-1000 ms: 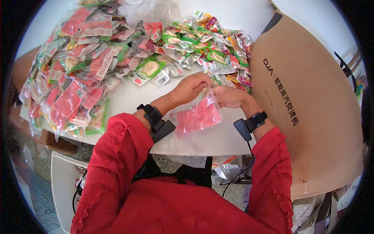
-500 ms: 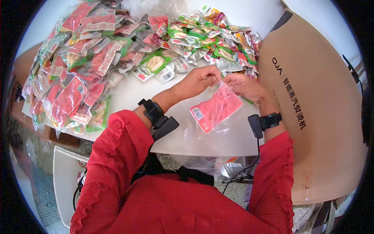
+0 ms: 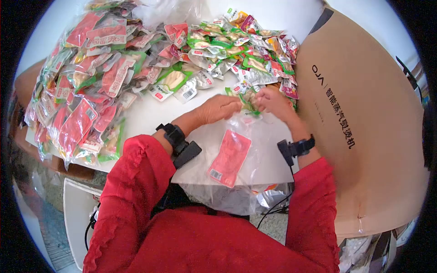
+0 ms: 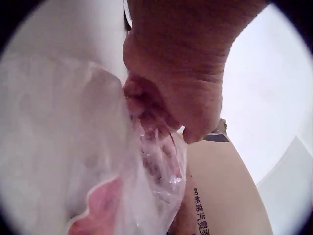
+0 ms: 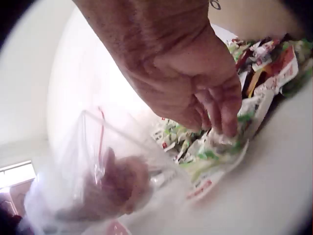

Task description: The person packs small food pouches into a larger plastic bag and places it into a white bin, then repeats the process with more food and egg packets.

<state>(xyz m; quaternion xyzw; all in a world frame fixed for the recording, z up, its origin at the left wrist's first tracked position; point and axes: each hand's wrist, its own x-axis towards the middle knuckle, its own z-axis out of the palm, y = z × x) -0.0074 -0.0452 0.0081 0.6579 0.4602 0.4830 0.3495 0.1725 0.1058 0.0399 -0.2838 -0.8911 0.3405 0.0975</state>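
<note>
A clear plastic bag (image 3: 259, 136) with a red panel (image 3: 231, 157) hangs from my left hand (image 3: 221, 109), over the near part of the table. The left fingers grip the bag near its mouth; in the right wrist view the left hand (image 5: 122, 186) shows through the film. My right hand (image 3: 275, 102) pinches a small snack packet (image 3: 249, 98), green-edged and partly see-through, just beyond the bag's mouth. In the right wrist view, the right fingertips (image 5: 227, 129) are on this packet (image 5: 215, 156). The left wrist view shows the bag (image 4: 164, 171) below the left knuckles.
Filled bags with red panels (image 3: 118, 75) are heaped on the left of the white table (image 3: 195, 157). Loose snack packets (image 3: 255, 63) lie piled at the back middle. A tall cardboard box (image 3: 364, 136) stands along the right side. More clear film (image 3: 170, 11) lies at the back.
The right hand has left the bag's mouth and now holds a snack packet. The bag hangs lower and nearer the body, its red panel turned more upright. The left hand has shifted slightly left and nearer.
</note>
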